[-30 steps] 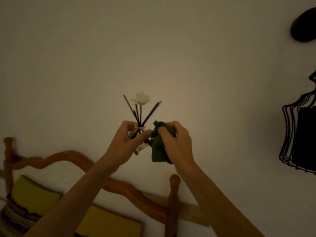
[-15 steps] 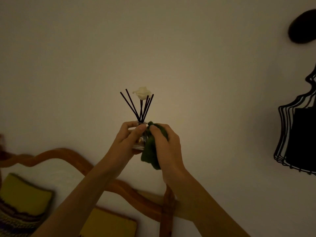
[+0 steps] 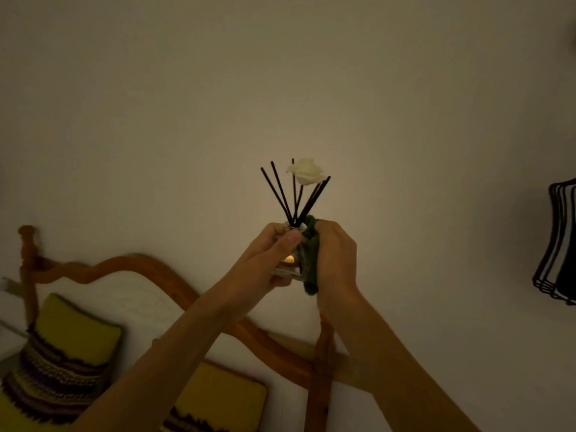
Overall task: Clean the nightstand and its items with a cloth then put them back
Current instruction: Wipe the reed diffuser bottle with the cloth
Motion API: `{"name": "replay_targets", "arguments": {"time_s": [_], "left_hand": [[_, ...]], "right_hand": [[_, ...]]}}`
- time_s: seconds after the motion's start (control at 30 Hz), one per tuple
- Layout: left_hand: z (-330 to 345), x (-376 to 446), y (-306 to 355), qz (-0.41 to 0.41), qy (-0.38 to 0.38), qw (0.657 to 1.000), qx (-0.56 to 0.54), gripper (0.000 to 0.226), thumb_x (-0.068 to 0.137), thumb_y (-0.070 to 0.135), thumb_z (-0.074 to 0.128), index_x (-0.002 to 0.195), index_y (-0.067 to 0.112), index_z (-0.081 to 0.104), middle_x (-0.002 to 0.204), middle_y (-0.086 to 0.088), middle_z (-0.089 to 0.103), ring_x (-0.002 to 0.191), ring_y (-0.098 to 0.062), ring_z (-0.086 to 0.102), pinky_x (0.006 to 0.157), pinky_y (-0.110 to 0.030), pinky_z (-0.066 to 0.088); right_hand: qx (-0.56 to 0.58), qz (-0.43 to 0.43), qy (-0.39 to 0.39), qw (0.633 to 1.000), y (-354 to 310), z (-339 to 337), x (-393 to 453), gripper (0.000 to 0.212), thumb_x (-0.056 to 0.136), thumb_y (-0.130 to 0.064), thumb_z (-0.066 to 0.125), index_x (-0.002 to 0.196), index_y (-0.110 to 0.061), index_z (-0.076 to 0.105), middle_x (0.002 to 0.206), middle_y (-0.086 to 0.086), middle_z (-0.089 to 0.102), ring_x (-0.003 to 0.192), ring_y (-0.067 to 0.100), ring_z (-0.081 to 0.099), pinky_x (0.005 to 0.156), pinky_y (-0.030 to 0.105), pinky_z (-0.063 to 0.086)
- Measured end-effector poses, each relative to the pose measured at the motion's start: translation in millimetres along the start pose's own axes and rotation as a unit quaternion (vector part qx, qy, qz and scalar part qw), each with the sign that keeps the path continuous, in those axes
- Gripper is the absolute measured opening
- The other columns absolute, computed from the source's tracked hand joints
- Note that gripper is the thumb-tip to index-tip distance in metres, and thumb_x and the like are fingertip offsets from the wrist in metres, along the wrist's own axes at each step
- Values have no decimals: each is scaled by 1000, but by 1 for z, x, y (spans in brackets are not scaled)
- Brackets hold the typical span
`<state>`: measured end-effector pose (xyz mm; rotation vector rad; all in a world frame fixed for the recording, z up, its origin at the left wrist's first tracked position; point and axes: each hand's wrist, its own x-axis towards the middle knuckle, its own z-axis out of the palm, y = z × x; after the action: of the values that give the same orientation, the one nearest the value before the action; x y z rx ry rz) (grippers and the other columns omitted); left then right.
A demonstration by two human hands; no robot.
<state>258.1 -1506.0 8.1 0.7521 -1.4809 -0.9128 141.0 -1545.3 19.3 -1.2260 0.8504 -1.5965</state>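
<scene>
From the head camera you face a pale wall (image 3: 280,88) in dim, warm light; low on your left a curved wooden headboard (image 3: 149,263) runs along it, with a turned post (image 3: 28,263) at its far left end and a second post (image 3: 322,378) rising beneath your right wrist; yellow cushions with dark striped bands (image 3: 68,347) lean against the headboard, one more (image 3: 218,397) lying lower, partly hidden by your left forearm; at the right edge a black wire-outlined object (image 3: 558,244) hangs on the wall, cut off by the frame; nothing stands between you and the thing you hold. You hold the glass reed-diffuser bottle (image 3: 290,260) up in front of the wall, well above the headboard; your left hand (image 3: 265,260) grips it from the left, fingers curled round the glass and thumb across its shoulder near the neck; black reeds (image 3: 280,194) fan upward from the neck, and a white flower (image 3: 307,171) sits among their tips; your right hand (image 3: 335,254) is clamped on a dark green cloth (image 3: 311,263), pressing it against the bottle's right side, with the cloth's lower end hanging out below your palm; both hands sit tight against the bottle, one on each side.
</scene>
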Motion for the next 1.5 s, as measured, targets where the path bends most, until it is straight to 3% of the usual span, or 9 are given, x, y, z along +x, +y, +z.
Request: {"name": "replay_targets", "arguments": {"time_s": [0.2, 0.4, 0.53, 0.7, 0.9, 1.0, 1.13, 1.33, 1.5], "left_hand": [[3, 7, -2, 9, 41, 999, -32, 31, 92, 50, 53, 99, 20, 57, 80, 0, 62, 68, -14, 57, 67, -40, 51], [5, 4, -8, 4, -30, 998, 48, 27, 94, 52, 56, 101, 26, 58, 84, 4, 65, 68, -9, 63, 54, -19, 47], [17, 15, -6, 55, 118, 990, 55, 42, 90, 48, 57, 121, 20, 51, 96, -1, 69, 75, -15, 70, 60, -27, 57], [43, 22, -9, 111, 295, 943, 111, 27, 107, 34, 36, 107, 15, 55, 105, -7, 64, 98, -21, 67, 83, -42, 60], [46, 25, 2, -7, 303, 953, -30, 50, 101, 54, 36, 91, 19, 70, 92, -3, 75, 90, -18, 72, 85, -39, 57], [41, 23, -4, -6, 255, 965, -51, 54, 102, 49, 38, 67, 29, 75, 71, 5, 75, 69, -10, 72, 62, -26, 56], [48, 23, -12, -7, 261, 965, -11, 50, 102, 34, 40, 69, 25, 76, 66, 11, 72, 59, -1, 67, 53, -18, 52], [42, 35, -5, -3, 352, 935, -43, 31, 98, 24, 43, 71, 13, 53, 60, 0, 56, 55, -10, 54, 60, -29, 47], [50, 32, -5, -65, 326, 939, -89, 36, 98, 27, 45, 76, 12, 68, 61, 2, 70, 53, -9, 66, 54, -24, 52]], "right_hand": [[-35, -80, 10, 996, 11, 0, -11, 16, 100, -30, 50, 98, -29, 66, 91, -2, 67, 78, 13, 67, 55, 17, 54], [-68, -9, -36, 997, -4, -11, 7, 25, 99, -23, 47, 87, -13, 67, 85, 8, 67, 77, 23, 61, 60, 30, 49], [-24, -51, 13, 998, 5, -5, 1, 18, 102, -26, 49, 112, -25, 64, 101, 0, 67, 89, 14, 67, 68, 26, 59], [-21, -134, 70, 988, 8, 2, -14, 20, 102, -22, 53, 121, -26, 59, 112, -3, 63, 101, 10, 64, 88, 33, 60], [-94, -251, 43, 963, 18, -3, -25, 14, 101, -28, 55, 115, -32, 55, 110, -5, 59, 98, 2, 61, 77, 11, 53], [-76, -180, -3, 981, 9, -11, -9, 13, 101, -31, 49, 104, -29, 62, 101, -4, 65, 90, 10, 66, 69, 19, 56], [-17, -14, -66, 998, -16, -22, 14, 23, 98, -23, 52, 84, -22, 70, 88, 4, 70, 82, 24, 67, 62, 28, 52], [-57, -172, 15, 983, 18, -7, -29, 22, 94, -42, 44, 111, -43, 58, 115, -16, 56, 102, -2, 60, 77, 12, 53], [56, -28, 23, 998, -5, -11, -6, 25, 101, -18, 45, 97, -30, 68, 99, 1, 68, 93, 21, 67, 71, 29, 55]]}}
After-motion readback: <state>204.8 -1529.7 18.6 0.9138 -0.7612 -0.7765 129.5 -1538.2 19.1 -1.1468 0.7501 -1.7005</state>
